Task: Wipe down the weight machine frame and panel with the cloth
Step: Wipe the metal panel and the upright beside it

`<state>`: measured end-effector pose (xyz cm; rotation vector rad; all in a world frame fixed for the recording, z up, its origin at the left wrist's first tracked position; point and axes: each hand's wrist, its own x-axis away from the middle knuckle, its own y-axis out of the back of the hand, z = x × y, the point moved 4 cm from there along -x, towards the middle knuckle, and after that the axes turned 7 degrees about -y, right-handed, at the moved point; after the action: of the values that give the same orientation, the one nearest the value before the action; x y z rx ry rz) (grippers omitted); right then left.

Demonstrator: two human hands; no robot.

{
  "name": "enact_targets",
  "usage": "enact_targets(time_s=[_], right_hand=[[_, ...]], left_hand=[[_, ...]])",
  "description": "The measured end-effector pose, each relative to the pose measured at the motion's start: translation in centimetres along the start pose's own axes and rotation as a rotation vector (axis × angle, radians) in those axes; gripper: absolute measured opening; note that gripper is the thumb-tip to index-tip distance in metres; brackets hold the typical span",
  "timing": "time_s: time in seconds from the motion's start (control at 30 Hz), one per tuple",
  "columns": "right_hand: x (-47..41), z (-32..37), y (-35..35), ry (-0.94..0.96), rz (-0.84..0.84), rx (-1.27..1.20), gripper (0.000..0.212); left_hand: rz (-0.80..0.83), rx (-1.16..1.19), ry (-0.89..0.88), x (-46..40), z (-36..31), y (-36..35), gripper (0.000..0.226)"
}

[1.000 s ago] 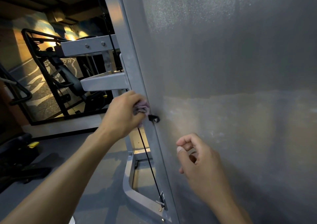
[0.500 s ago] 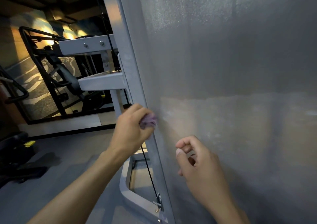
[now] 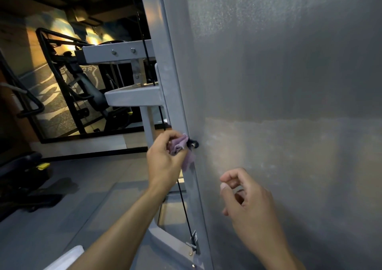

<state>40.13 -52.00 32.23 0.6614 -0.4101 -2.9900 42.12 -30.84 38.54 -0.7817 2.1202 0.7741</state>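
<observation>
My left hand (image 3: 165,160) grips a bunched purple cloth (image 3: 180,147) and holds it against the grey upright frame post (image 3: 171,83) of the weight machine, right beside a small black knob (image 3: 193,144). The wide frosted grey panel (image 3: 279,73) fills the right side of the view. My right hand (image 3: 248,205) hovers in front of the panel's lower part, fingers loosely curled and holding nothing.
A black cable (image 3: 184,203) runs down behind the post to a bracket near the base. Grey crossbars (image 3: 122,52) jut left from the frame. Dark gym machines (image 3: 82,92) stand at the back left, with more black equipment (image 3: 22,178) on the grey floor.
My left hand with the cloth slid down over the knob and has come back up the post, so the knob shows again. My right hand barely moved.
</observation>
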Motion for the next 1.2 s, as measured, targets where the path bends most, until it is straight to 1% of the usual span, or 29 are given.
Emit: enact_targets(time_s=[0.07, 0.13, 0.2, 0.27, 0.33, 0.4, 0.47, 0.67, 0.83, 0.9, 0.97, 1.0, 1.03, 1.1, 1.13, 1.2], right_hand=[[0.0, 0.0, 0.1, 0.004, -0.003, -0.002, 0.02], [0.0, 0.1, 0.2, 0.009, -0.013, -0.001, 0.02], [-0.1, 0.0, 0.3, 0.004, -0.012, -0.002, 0.019], [0.0, 0.0, 0.2, -0.001, -0.007, -0.004, 0.019], [0.0, 0.2, 0.1, 0.006, -0.003, -0.006, 0.02], [-0.1, 0.2, 0.0, 0.012, -0.004, -0.001, 0.02], [0.0, 0.1, -0.3, 0.014, -0.002, 0.012, 0.02], [0.1, 0.5, -1.3, 0.012, 0.02, 0.016, 0.017], [0.2, 0.7, -2.4, 0.003, 0.027, 0.018, 0.016], [0.3, 0.8, -2.5, 0.007, 0.021, 0.02, 0.017], [0.3, 0.9, -2.5, 0.009, 0.015, 0.023, 0.018], [0.4, 0.9, -2.4, 0.01, 0.01, 0.02, 0.02], [0.4, 1.0, -2.3, 0.011, 0.009, 0.016, 0.021], [0.5, 1.1, -2.0, 0.006, 0.017, 0.007, 0.022], [0.5, 1.1, -1.9, 0.005, 0.018, 0.003, 0.022], [0.6, 1.2, -1.8, 0.012, 0.013, 0.001, 0.021]], left_hand=[[0.031, 0.015, 0.003, 0.1, 0.1, 0.4, 0.021], [0.103, -0.045, -0.027, -1.1, -0.2, 1.4, 0.027], [0.13, -0.111, -0.062, -2.6, -0.7, 2.3, 0.03], [0.202, -0.138, -0.104, -3.2, -1.3, 2.4, 0.026], [0.282, -0.251, -0.192, -3.3, -1.9, 1.9, 0.021], [0.309, -0.362, -0.289, -3.4, -2.3, 1.4, 0.013], [0.337, -0.414, -0.352, -3.3, -2.8, 0.9, 0.008], [0.431, -0.437, -0.412, -3.2, -2.9, 1.4, 0.007], [0.392, -0.423, -0.425, -2.5, -3.3, 0.0, 0.009], [0.444, -0.388, -0.442, -2.4, -3.5, 0.1, 0.01], [0.539, -0.357, -0.476, -2.5, -3.8, 0.9, 0.015], [0.549, -0.342, -0.486, -2.6, -3.9, 1.4, 0.016], [0.504, -0.321, -0.465, -2.7, -3.6, 2.3, 0.016], [0.355, -0.257, -0.345, -3.1, -2.5, 3.9, 0.015], [0.311, -0.236, -0.29, -3.1, -2.0, 4.2, 0.016], [0.277, -0.242, -0.245, -2.8, -1.4, 3.9, 0.017]])
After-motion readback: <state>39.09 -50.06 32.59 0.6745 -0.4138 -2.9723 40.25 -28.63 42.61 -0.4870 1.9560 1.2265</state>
